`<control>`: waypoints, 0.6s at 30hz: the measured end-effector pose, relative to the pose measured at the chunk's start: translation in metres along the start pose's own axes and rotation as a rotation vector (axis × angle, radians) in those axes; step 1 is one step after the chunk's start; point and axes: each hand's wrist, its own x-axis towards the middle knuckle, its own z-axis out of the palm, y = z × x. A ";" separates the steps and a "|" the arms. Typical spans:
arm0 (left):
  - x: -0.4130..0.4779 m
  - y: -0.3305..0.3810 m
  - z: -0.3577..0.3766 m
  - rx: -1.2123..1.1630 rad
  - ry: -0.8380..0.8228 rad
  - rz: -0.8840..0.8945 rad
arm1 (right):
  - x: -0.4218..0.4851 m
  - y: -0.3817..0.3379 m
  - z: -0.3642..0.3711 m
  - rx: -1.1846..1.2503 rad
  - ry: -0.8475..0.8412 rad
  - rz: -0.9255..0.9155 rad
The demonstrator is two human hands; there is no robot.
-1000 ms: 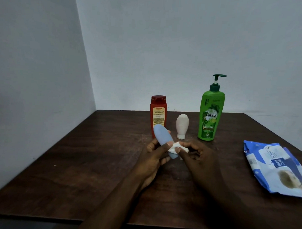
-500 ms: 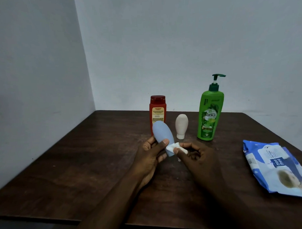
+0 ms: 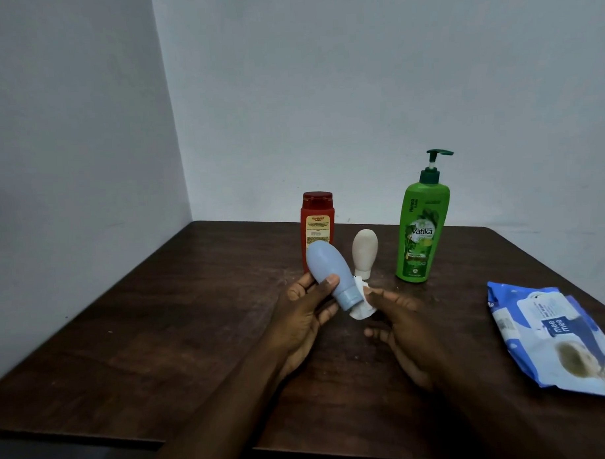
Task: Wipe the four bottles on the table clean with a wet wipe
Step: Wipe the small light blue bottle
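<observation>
- My left hand (image 3: pixel 307 308) curls round the blue bottle (image 3: pixel 328 269) and holds it tilted over the table (image 3: pixel 160 320), cap end down.
- My right hand (image 3: pixel 400 325) pinches the wet wipe (image 3: pixel 362 308) against the cap.
- The red bottle (image 3: pixel 316 218), white bottle (image 3: pixel 364 249) and green bottle (image 3: pixel 421 232) stand behind.
- The pack of wipes (image 3: pixel 555 333) lies on my right.

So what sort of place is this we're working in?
Most likely a plain room at home, not a workshop: a dark wooden table set into a corner of bare painted walls, with household toiletries such as the green pump bottle and a pack of wet wipes.
</observation>
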 end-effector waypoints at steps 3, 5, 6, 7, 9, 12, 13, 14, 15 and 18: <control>-0.001 0.002 0.000 -0.098 0.046 0.005 | -0.002 0.000 0.003 0.114 -0.023 -0.013; -0.001 0.001 0.002 -0.194 0.090 -0.011 | -0.005 0.000 0.007 0.156 0.016 -0.068; -0.002 -0.001 0.004 -0.235 0.105 -0.026 | -0.008 -0.001 0.010 0.142 0.059 -0.106; -0.004 -0.003 0.006 -0.270 0.112 -0.042 | -0.010 -0.001 0.012 0.104 0.111 -0.153; -0.007 -0.006 0.011 -0.330 0.123 -0.076 | -0.016 -0.002 0.017 0.016 0.203 -0.263; -0.011 -0.010 0.019 -0.415 0.156 -0.126 | -0.022 -0.008 0.023 -0.115 0.268 -0.454; -0.012 -0.011 0.021 -0.432 0.162 -0.140 | -0.022 -0.010 0.024 -0.154 0.290 -0.500; -0.013 -0.011 0.023 -0.441 0.165 -0.153 | -0.021 -0.011 0.024 -0.187 0.317 -0.524; -0.014 -0.012 0.025 -0.445 0.164 -0.164 | -0.020 -0.012 0.024 -0.213 0.341 -0.528; -0.016 -0.011 0.028 -0.470 0.151 -0.182 | -0.018 -0.013 0.024 -0.240 0.364 -0.522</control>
